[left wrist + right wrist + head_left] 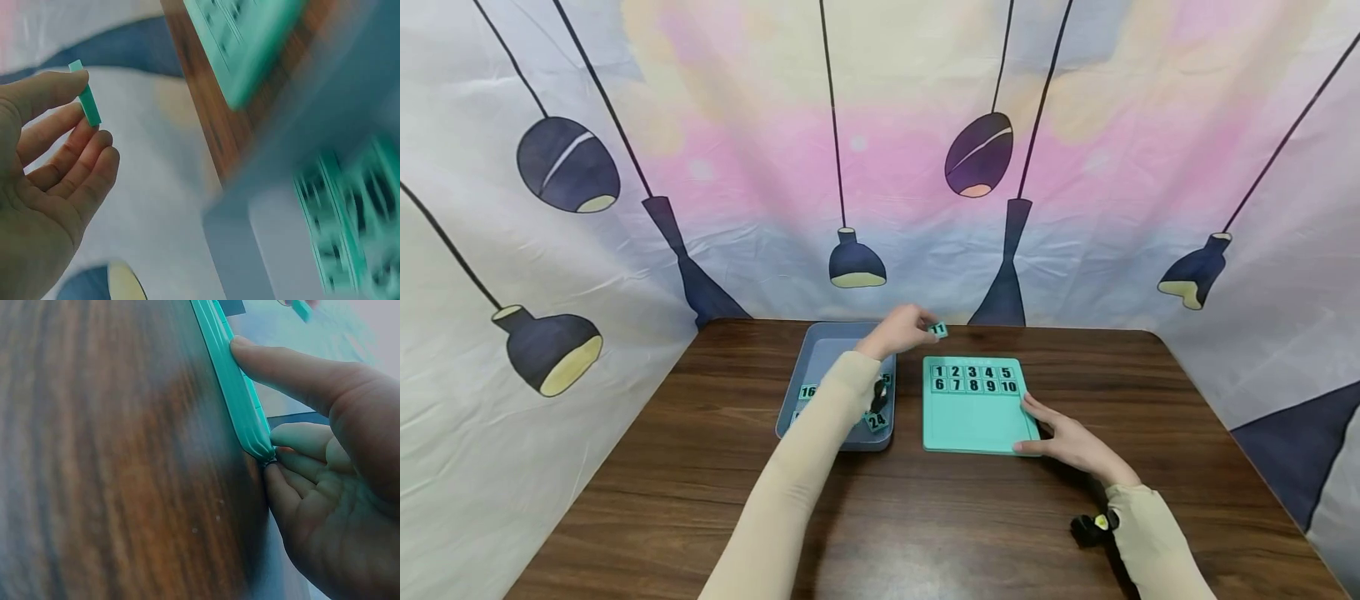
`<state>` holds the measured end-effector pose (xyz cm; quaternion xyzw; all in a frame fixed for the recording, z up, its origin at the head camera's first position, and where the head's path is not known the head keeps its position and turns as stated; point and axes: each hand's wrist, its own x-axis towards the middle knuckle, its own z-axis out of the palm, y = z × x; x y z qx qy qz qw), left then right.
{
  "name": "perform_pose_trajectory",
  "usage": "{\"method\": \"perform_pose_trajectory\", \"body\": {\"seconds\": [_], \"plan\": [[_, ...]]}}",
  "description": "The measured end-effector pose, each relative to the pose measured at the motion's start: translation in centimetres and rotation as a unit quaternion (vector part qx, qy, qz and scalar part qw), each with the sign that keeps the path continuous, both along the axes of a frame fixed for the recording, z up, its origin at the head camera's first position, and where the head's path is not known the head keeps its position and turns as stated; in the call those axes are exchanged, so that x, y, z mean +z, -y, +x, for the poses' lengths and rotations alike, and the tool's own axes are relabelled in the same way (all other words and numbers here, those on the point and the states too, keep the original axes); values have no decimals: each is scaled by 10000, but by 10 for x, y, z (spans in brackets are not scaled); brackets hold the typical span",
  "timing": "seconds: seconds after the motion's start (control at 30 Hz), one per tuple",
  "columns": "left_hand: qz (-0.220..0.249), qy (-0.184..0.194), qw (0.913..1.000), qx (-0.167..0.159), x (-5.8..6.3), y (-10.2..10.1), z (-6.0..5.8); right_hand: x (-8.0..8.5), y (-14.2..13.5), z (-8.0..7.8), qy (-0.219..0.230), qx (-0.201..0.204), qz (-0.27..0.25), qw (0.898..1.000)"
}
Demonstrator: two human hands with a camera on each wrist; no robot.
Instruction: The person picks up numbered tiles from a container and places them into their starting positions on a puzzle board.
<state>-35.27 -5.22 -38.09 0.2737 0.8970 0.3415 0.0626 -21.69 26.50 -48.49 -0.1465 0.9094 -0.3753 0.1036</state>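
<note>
Between thumb and fingertips, my left hand (898, 330) pinches a small teal number tile (938, 330) marked 11, above the far part of the table. The left wrist view shows the tile (89, 100) edge-on, the other fingers loosely bent below it. A teal number board (970, 425) lies flat on the table, tiles 1 to 10 filling its top two rows and its lower part plain. My right hand (1075, 446) holds the board's right side near the front corner. In the right wrist view its thumb (275, 365) presses one edge while fingers curl at the corner.
Left of the board stands a blue-grey tray (790, 398) with several loose teal tiles, among them 16 (807, 392) and 24 (876, 422). My left forearm crosses over it. Behind the wooden table (700, 475) hangs a cloth (910, 150) printed with lamps.
</note>
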Motion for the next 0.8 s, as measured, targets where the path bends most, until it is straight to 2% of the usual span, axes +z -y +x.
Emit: {"method": "perform_pose_trajectory", "body": {"seconds": [0.17, 0.37, 0.6, 0.8], "plan": [[27, 38, 9994, -337, -2, -33, 9, 0, 1, 0, 60, -16, -68, 10000], [13, -16, 9984, -570, -11, -55, 19, 0, -1, 0, 107, -53, -114, 9999], [-283, 2, 9988, -404, -28, -60, 29, 0, 0, -1, 161, 2, -146, 9998], [-534, -142, 9969, -566, -40, -59, 30, 0, -1, -1, 145, -44, -155, 9998]]}}
